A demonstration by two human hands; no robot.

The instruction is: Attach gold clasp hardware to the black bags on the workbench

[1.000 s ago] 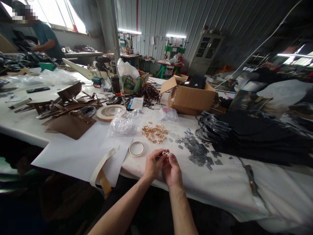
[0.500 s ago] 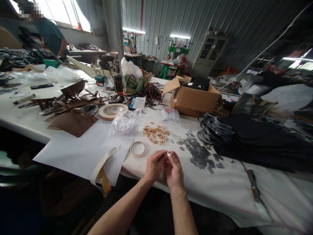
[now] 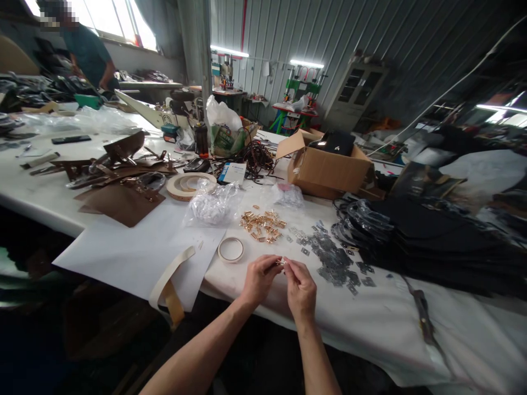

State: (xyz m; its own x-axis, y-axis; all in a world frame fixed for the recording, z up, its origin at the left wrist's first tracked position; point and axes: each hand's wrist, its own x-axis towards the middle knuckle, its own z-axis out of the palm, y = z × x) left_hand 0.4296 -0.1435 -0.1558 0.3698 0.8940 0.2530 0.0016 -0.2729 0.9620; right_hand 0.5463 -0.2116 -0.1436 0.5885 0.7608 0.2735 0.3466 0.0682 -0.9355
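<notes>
Near the table's front edge, my left hand (image 3: 260,278) pinches a small shiny metal piece (image 3: 281,263) between its fingertips. My right hand (image 3: 301,286) meets it from the right, thumb and fingers closed on the same small piece. Its exact shape is too small to tell. Just beyond the hands lies a pile of gold-coloured metal fittings (image 3: 263,225). To the right spreads a heap of flat grey metal plates (image 3: 335,260). A roll of tape (image 3: 231,250) lies flat left of my left hand.
A clear plastic bag (image 3: 212,206), brown leather pieces (image 3: 123,200) and white paper (image 3: 123,258) are on the left. Behind stands an open cardboard box (image 3: 329,173); black material (image 3: 436,236) is stacked right. A person (image 3: 88,55) stands at the far left.
My right hand has shifted a little right and turned, its fingers now closer together at the small piece. My left hand has moved slightly. The view has shifted a little.
</notes>
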